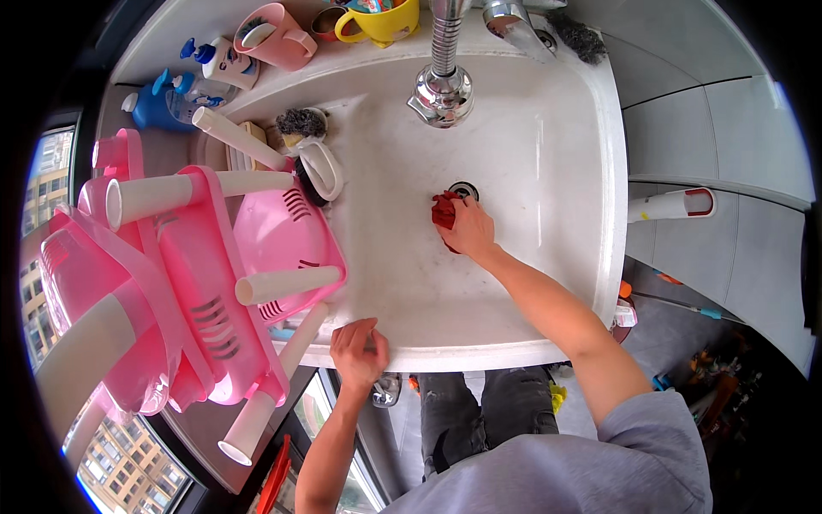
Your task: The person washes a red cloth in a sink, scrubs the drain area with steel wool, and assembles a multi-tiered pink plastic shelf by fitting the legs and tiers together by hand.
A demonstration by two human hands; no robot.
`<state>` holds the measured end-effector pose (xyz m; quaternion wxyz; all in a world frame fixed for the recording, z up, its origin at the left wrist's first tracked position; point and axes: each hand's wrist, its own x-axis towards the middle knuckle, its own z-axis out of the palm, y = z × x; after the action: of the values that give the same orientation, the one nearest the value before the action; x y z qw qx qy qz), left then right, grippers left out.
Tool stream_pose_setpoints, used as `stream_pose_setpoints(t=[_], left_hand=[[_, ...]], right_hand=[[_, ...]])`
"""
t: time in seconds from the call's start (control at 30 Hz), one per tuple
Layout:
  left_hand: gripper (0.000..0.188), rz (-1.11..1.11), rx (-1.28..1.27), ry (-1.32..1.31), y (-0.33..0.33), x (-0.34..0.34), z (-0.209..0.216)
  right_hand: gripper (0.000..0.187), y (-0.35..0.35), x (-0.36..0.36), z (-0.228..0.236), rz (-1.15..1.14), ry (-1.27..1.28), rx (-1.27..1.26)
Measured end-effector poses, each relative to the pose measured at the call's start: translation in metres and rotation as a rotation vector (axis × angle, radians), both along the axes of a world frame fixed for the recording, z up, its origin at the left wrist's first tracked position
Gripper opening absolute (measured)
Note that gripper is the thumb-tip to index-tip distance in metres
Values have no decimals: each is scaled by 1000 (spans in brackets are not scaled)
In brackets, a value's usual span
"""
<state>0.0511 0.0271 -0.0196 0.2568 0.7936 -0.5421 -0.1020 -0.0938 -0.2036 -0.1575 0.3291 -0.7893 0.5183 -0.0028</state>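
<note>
My right hand (467,230) is closed on a crumpled dark red cloth (445,211), pressing it to the basin floor of the white sink (411,291). Just beyond the cloth lies the round drain (465,190), partly covered by the hand and cloth. At the front rim, left of the middle, my left hand (360,351) rests with its fingers curled in and nothing visible in them. The chrome faucet head (441,96) hangs over the far part of the basin.
A pink plastic rack (205,283) with white tubes crowds the left side. Brushes (321,170) lie beside it. Along the back ledge stand bottles (231,64), a pink mug (274,36) and a yellow cup (381,21). A dark scrubber (575,38) sits at the far right corner.
</note>
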Motion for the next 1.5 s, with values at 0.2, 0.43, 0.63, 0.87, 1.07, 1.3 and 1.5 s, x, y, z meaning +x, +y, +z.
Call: stream_pose_setpoints(t=[0.2, 0.43, 0.63, 0.87, 1.07, 1.3, 1.5], left_hand=[[17, -4, 10, -17, 1, 2, 1], [17, 3, -28, -16, 0, -5, -1], [16, 23, -4, -27, -1, -4, -2], [15, 4, -16, -3, 6, 1, 1], [16, 0, -40, -18, -1, -1, 3], [16, 6, -53, -21, 3, 1, 0], [15, 28, -38, 17, 4, 1, -2]], right_hand=[[44, -2, 29, 0, -492, -147, 111], [47, 0, 41, -13, -746, -193, 92], [47, -24, 2, 2, -15, 126, 174], [19, -48, -15, 31, 774, 704, -163], [30, -65, -39, 17, 733, 466, -611], [30, -69, -25, 17, 688, 552, -335], [38, -55, -26, 19, 473, 521, 72]])
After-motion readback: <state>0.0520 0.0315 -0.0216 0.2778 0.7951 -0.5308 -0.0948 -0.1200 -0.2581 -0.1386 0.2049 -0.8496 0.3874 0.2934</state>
